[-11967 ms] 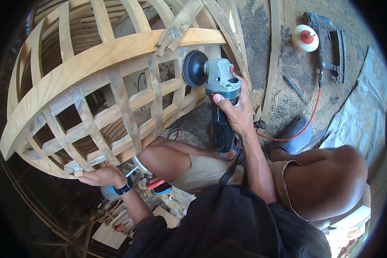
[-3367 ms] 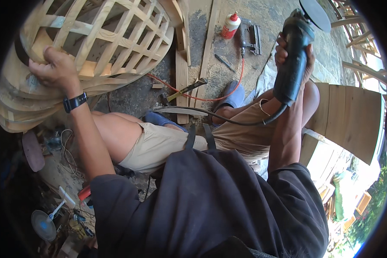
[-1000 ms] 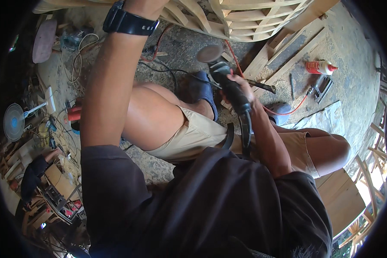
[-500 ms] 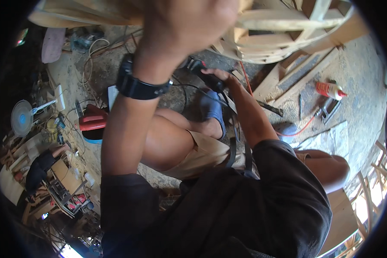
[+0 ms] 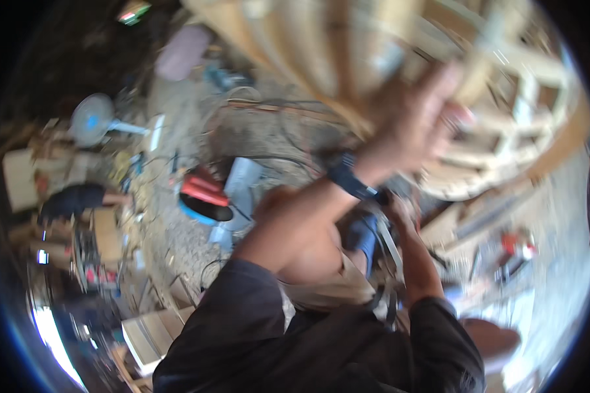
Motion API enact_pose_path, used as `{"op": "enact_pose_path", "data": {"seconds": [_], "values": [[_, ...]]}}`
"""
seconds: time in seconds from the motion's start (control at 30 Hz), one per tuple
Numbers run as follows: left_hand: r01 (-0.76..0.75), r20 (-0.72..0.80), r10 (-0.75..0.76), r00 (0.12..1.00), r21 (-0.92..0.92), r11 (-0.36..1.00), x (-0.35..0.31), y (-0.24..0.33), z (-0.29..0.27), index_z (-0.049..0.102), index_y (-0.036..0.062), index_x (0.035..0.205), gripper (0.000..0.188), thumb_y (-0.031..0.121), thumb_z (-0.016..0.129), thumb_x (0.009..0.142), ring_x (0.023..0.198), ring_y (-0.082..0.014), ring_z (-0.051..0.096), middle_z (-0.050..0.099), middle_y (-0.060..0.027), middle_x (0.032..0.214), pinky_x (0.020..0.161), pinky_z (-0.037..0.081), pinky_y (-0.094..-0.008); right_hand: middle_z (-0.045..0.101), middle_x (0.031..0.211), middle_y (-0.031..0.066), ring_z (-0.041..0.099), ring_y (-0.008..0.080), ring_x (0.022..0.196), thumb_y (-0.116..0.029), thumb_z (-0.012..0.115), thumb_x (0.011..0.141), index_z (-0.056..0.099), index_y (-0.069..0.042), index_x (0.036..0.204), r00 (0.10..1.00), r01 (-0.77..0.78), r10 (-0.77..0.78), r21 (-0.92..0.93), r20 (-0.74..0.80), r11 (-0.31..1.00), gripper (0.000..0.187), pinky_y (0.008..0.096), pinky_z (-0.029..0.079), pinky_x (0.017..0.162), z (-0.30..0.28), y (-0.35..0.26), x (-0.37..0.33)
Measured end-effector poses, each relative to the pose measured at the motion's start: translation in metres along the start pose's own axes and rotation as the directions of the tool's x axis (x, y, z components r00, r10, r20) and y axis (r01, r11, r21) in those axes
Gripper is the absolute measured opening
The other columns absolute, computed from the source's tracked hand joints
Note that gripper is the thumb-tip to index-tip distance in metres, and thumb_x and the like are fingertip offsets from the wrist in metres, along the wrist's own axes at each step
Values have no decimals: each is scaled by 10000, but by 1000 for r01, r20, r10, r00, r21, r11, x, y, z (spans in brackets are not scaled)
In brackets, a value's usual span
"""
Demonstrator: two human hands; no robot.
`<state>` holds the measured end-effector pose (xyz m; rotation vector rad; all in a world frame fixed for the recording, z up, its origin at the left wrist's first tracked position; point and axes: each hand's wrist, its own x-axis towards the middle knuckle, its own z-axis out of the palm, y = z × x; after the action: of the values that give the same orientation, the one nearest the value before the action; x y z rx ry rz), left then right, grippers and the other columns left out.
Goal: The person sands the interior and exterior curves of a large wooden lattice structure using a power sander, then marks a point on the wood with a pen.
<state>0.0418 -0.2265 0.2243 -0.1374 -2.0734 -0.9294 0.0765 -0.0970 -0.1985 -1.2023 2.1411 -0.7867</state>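
My left hand (image 5: pixel 413 128), with a black watch (image 5: pixel 351 175) on its wrist, reaches across to the right. Its fingers look stretched out over the slats of a large curved wooden frame (image 5: pixel 465 177), though motion smears them. Whether they touch the wood, I cannot tell. Lower down, beside the frame's bottom edge, my right hand (image 5: pixel 405 211) is closed around a dark corded power tool (image 5: pixel 385 196). The left wrist hides part of the tool, and blur obscures its exact kind.
A red and blue case-like object (image 5: pixel 204 196) lies on the floor at left, near a white fan (image 5: pixel 93 119). Cables (image 5: pixel 288 157) cross the floor ahead. Blurred at right is a red-and-white bottle (image 5: pixel 519 243). Another person (image 5: pixel 75 200) bends among wood pieces at far left.
The view has turned, so the surroundings appear shifted rightward. My left hand has moved right and lower, over the frame's slats, with fingers extended. My right hand still holds the power tool.
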Motion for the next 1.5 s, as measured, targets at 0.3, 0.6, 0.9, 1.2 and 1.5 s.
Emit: {"op": "enact_pose_path", "data": {"seconds": [0.3, 0.6, 0.9, 1.2, 1.5], "values": [[112, 27, -112, 993, 7, 994, -2, -7, -5, 389, -74, 1380, 515, 319, 470, 1056, 1154, -187, 523, 557, -154, 1280, 1014, 385, -309, 645, 869, 229, 630, 402, 849, -117, 601, 816, 633, 2, 931, 886, -83, 155, 180, -438, 980, 168, 509, 501, 817, -61, -22, -96], [329, -241, -305, 921, 64, 942, -13, 27, 30, 275, -148, 1409, 624, 347, 399, 1048, 1275, -287, 434, 413, -275, 1396, 1099, 306, -386, 665, 996, 239, 624, 362, 1009, -189, 622, 753, 681, 13, 1009, 330, -710, 649, 272, -686, 649, 331, 438, 477, 922, -123, 65, -190], [298, -163, -301, 940, -44, 954, -25, 37, 32, 443, -93, 1232, 389, 216, 538, 1016, 1083, -202, 547, 561, -181, 1217, 960, 416, -345, 693, 835, 288, 699, 407, 872, -192, 586, 716, 723, 38, 836, 174, -513, 960, 812, -219, 278, 293, 431, 530, 849, -105, 129, -219], [246, -391, -128, 911, 269, 931, -13, 19, 42, 495, -139, 1073, 483, 341, 470, 1029, 935, -276, 559, 587, -248, 1040, 857, 436, -395, 673, 1057, 288, 657, 406, 1032, -123, 541, 797, 418, -71, 1420, 742, -294, 510, 473, -435, 831, 637, 463, 500, 905, -188, 89, -132], [286, -475, -77, 877, 386, 877, -17, 12, 55, 474, -130, 1023, 511, 377, 411, 1044, 891, -325, 516, 552, -284, 964, 838, 406, -456, 686, 1004, 267, 682, 379, 939, -40, 518, 829, 115, -186, 1587, 896, -232, 305, 245, -323, 941, 870, 462, 501, 855, -224, 120, -49]]}}
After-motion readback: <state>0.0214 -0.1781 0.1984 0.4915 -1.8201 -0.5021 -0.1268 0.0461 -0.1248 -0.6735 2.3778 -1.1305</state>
